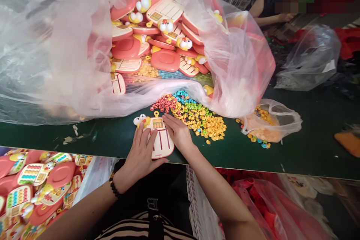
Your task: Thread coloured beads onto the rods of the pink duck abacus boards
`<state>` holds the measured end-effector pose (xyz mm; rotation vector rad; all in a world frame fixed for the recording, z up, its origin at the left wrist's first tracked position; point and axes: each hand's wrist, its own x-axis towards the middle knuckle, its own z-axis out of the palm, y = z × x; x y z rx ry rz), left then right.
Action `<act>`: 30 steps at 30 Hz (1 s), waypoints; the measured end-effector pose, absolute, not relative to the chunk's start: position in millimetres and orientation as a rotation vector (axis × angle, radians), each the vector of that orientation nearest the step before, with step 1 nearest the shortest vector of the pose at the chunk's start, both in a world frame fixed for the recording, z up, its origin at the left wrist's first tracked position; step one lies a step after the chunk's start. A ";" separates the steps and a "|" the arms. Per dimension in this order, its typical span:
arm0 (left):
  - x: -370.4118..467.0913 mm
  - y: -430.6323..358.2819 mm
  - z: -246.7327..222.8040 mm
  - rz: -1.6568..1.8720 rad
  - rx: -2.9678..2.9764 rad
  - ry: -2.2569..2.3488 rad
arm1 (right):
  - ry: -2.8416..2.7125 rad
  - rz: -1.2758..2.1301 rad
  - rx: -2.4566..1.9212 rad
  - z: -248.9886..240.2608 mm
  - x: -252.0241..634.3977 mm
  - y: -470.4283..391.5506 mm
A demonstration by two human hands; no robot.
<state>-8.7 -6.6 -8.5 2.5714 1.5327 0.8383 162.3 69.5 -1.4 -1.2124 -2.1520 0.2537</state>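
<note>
Through the head view, the only one I have, I see the toy lying face up on the green worktop, near its front edge and between both hands. My left hand is partly open, fingers spread over the toy's left side and thumb reaching below its bottom edge; I take that as steadying it. My right hand is loosely bent, fingers close together along the toy's upper right edge; whether they pinch a small piece I cannot tell. The face is upward, presumably so the slots stay reachable, and those I can see look bare.

Just beyond, the red pieces, blue pieces, green pieces and yellow pieces lie roughly grouped by colour, probably for easy picking. The big plastic bag gapes toward me, which seems to keep the toys inside within reach. At lower left, off the worktop, lie toys with coloured rows. A small bag holds more yellow pieces at the right.
</note>
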 end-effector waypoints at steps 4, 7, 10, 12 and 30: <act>-10.1 -6.8 -12.5 0.857 2.571 1.497 | -2.284 0.136 -1.282 7.4 165.2 48.4; -11.2 -5.6 -15.3 0.918 2.525 1.501 | -2.301 0.067 -1.342 11.0 162.8 27.4; -16.4 -5.5 -15.2 0.931 2.504 1.503 | -2.310 0.017 -1.391 6.7 159.9 12.0; -22.7 -7.0 -13.5 0.888 2.520 1.447 | -2.318 0.001 -1.424 2.1 159.7 7.3; -36.5 -7.4 -7.6 0.798 2.413 1.400 | -1.853 0.181 -1.525 20.7 194.3 58.5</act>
